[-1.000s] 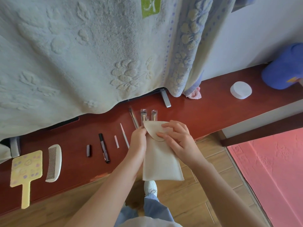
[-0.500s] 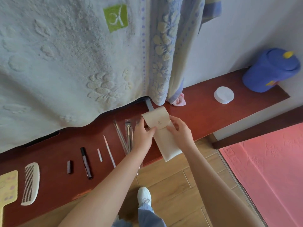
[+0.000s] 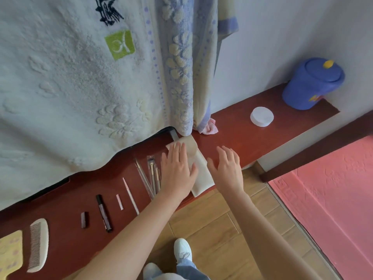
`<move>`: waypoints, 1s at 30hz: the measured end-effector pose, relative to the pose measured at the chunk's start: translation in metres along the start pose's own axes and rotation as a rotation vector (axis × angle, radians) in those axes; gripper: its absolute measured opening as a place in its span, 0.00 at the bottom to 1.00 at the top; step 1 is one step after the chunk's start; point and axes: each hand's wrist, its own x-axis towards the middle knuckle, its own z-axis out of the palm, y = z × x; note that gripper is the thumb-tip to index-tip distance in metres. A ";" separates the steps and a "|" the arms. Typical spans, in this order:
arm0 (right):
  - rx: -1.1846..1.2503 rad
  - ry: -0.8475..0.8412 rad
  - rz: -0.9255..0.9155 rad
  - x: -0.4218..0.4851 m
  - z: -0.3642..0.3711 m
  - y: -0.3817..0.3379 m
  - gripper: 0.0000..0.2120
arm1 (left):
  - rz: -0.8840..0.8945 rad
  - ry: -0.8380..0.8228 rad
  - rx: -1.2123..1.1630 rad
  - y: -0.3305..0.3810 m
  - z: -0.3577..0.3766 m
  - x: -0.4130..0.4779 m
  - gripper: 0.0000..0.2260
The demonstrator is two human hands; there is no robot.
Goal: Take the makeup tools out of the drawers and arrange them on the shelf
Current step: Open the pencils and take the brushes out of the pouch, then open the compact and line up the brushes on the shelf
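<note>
Head view, I read labels first. The white towel (image 3: 70,77) has a green square patch (image 3: 119,45) with a white logo, and dark stitched characters (image 3: 109,11) above it that I can't read. The blue tub (image 3: 311,83) with a yellow knob on its lid has a red and yellow print low on its side, too cut off to read.

The left hand (image 3: 177,170) lies flat on the cream pouch (image 3: 199,172) with straight fingers, pressing, not gripping. The right hand (image 3: 227,168) is spread open just beside the pouch's right edge and holds nothing. I can't tell if it touches the wood.

The pouch lies slanted on the red-brown shelf (image 3: 232,138). Its near corner hangs over the front edge and its far end is under the towel hems.

Left of the pouch the makeup tools lie in a row on the shelf:
- brushes (image 3: 152,176) in clear sleeves, touching the left hand's side
- thin pink stick (image 3: 130,196)
- small pink cap (image 3: 119,202)
- black pen (image 3: 104,213)
- dark cap (image 3: 84,219)
- white comb (image 3: 38,244)
- yellow paddle (image 3: 10,251), cut off at the frame edge

The towels hang over the back of the shelf and hide it. A blue flowered towel (image 3: 177,67) hangs next to the white one, with a pink cloth (image 3: 210,128) bunched at its foot. A white round puff (image 3: 262,116) sits between the cloth and the tub. Below I see a wood floor (image 3: 218,229), a white shoe (image 3: 182,249) and a pink mat (image 3: 333,188).
</note>
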 end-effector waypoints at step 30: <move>-0.286 -0.026 -0.017 -0.071 -0.197 0.157 0.39 | 0.339 -0.123 0.134 0.219 0.000 -0.032 0.32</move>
